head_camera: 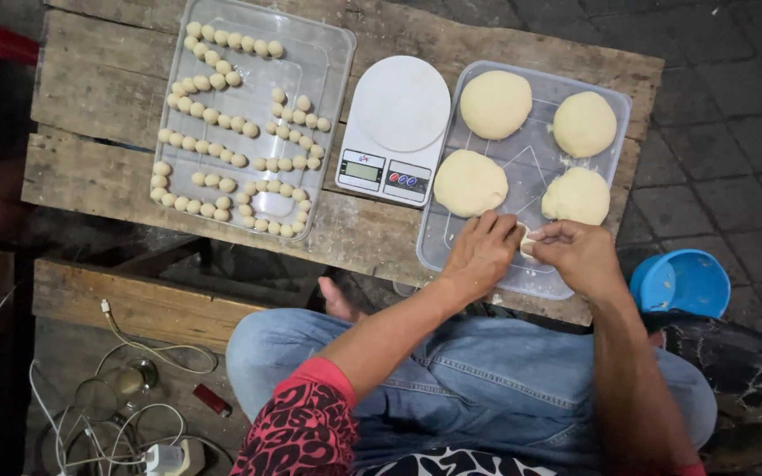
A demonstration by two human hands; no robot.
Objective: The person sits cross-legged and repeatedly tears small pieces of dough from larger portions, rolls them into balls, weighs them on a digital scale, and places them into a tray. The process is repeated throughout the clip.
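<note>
While pinched between both hands over the near edge of the clear tray (451, 251): small dough piece (526, 241), soft, light, probably sticky, best held gently by its sides; left hand (481, 254) and right hand (578, 251) grip closed on it.

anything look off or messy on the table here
Nothing spilled or damaged. Only oddity: the right tray overhangs the wooden table edge near both hands, left hand and right hand, which pinch a small dough piece.

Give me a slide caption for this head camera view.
Both hands, left and right, pinch a small pale dough piece over a clear plastic tray.
</note>
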